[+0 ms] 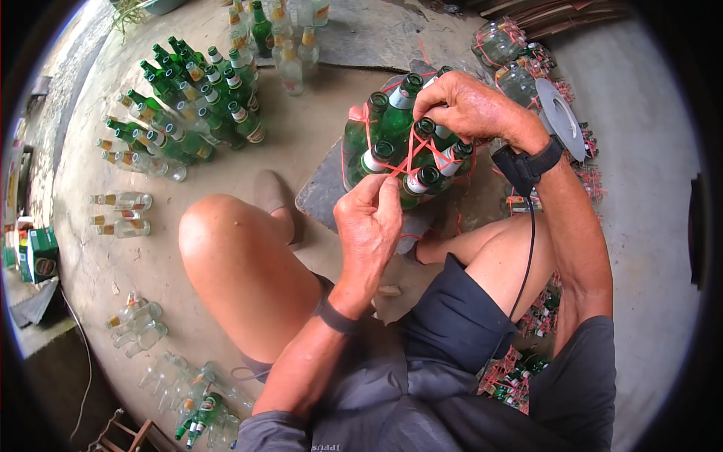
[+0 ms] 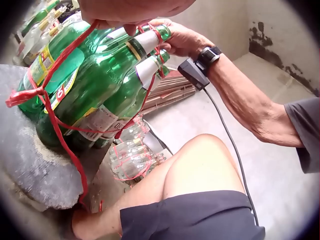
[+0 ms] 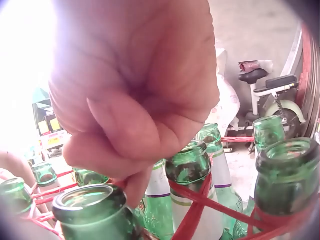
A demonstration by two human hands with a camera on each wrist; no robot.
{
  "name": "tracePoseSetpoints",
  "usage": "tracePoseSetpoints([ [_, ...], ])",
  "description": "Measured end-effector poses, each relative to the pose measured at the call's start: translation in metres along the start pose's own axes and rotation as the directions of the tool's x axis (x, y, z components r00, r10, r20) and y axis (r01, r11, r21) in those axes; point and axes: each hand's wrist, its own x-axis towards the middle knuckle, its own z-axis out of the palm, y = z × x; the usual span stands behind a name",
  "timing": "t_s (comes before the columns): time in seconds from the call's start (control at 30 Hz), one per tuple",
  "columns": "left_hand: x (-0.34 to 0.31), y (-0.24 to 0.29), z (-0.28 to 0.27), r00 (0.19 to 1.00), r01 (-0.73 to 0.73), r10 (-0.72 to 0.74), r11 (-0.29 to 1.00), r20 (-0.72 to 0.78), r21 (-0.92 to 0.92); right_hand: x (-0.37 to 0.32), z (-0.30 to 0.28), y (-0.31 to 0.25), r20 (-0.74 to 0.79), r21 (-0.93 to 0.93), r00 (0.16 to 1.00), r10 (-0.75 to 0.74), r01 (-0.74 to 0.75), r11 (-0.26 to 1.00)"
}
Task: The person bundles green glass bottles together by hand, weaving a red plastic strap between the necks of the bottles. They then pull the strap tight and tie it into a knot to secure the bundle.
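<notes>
Green bottles (image 1: 397, 113) stand upright in a bundle on a grey slab (image 1: 320, 188), with red plastic strip (image 1: 411, 154) crossing between their necks. My left hand (image 1: 369, 218) pinches the strip between thumb and fingertips at the near side of the bundle. Over the far right bottle necks, my right hand (image 1: 474, 109) has its fingers curled; in the right wrist view the right hand (image 3: 135, 90) is bent down among the necks, with red strip near its fingertips. The left wrist view shows a knot of red strip (image 2: 42, 92) around the bottles' sides.
Many loose green and clear bottles (image 1: 188, 98) stand at the upper left, with more clear bottles (image 1: 139, 324) at the lower left. Tied bottle bundles (image 1: 501, 41) line the right side, near a grey round lid (image 1: 561, 120). My knees flank the slab's near side.
</notes>
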Motion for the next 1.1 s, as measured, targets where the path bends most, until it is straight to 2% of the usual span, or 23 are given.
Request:
tracePoseSetpoints([
  [0.07, 0.002, -0.001, -0.008, 1.000, -0.008, 0.008, 1.000, -0.002, 0.026, 0.000, 0.003, 0.006, 0.018, -0.009, 0.999, 0.038, -0.038, 0.999],
  [0.1, 0.003, -0.001, -0.012, 1.000, 0.012, -0.011, 1.000, 0.002, -0.007, 0.001, 0.009, 0.014, -0.079, -0.101, 0.983, -0.166, 0.157, 0.982],
  [0.13, 0.003, -0.001, -0.015, 0.999, 0.032, -0.032, 0.999, 0.008, -0.039, 0.001, 0.012, 0.021, -0.154, -0.210, 0.917, -0.367, 0.333, 0.919],
  [0.17, 0.002, 0.001, -0.015, 0.998, 0.056, -0.056, 0.998, 0.010, -0.040, -0.005, 0.016, 0.027, -0.155, -0.209, 0.918, -0.366, 0.331, 0.920],
  [0.23, 0.001, 0.002, -0.015, 0.999, 0.051, -0.050, 0.998, 0.020, -0.033, -0.029, 0.030, 0.004, -0.436, -0.302, 0.859, -0.269, 0.142, 0.943],
  [0.27, 0.001, 0.003, -0.016, 0.999, 0.045, -0.044, 0.999, 0.030, -0.025, -0.041, 0.036, -0.010, -0.436, -0.302, 0.858, -0.270, 0.143, 0.943],
  [0.33, 0.002, 0.007, -0.017, 0.998, 0.051, -0.050, 0.998, 0.037, -0.042, -0.063, 0.053, -0.037, -0.514, -0.173, 0.848, -0.130, 0.046, 0.984],
  [0.4, 0.004, 0.006, -0.017, 0.997, 0.056, -0.053, 0.997, 0.056, -0.055, -0.077, 0.073, -0.051, -0.519, -0.212, 0.846, -0.121, 0.009, 0.977],
  [0.43, 0.005, 0.002, -0.018, 0.997, 0.053, -0.048, 0.996, 0.063, -0.068, -0.078, 0.086, -0.046, -0.533, -0.289, 0.823, -0.193, 0.038, 0.957],
  [0.47, 0.007, 0.000, -0.021, 0.997, 0.049, -0.044, 0.996, 0.068, -0.081, -0.078, 0.095, -0.042, -0.541, -0.283, 0.820, -0.189, 0.034, 0.958],
  [0.57, 0.011, 0.006, -0.027, 0.997, 0.001, -0.004, 1.000, 0.073, 0.029, -0.077, 0.109, -0.043, -0.588, -0.306, 0.794, -0.151, -0.045, 0.951],
  [0.77, 0.011, 0.014, -0.036, 0.993, -0.074, 0.057, 0.983, 0.103, 0.165, -0.075, 0.118, -0.036, -0.623, -0.330, 0.748, -0.228, 0.013, 0.944],
  [1.1, 0.005, 0.021, -0.040, 0.987, -0.065, 0.035, 0.981, 0.159, 0.185, -0.077, 0.119, -0.029, -0.577, -0.323, 0.774, -0.258, 0.074, 0.943],
])
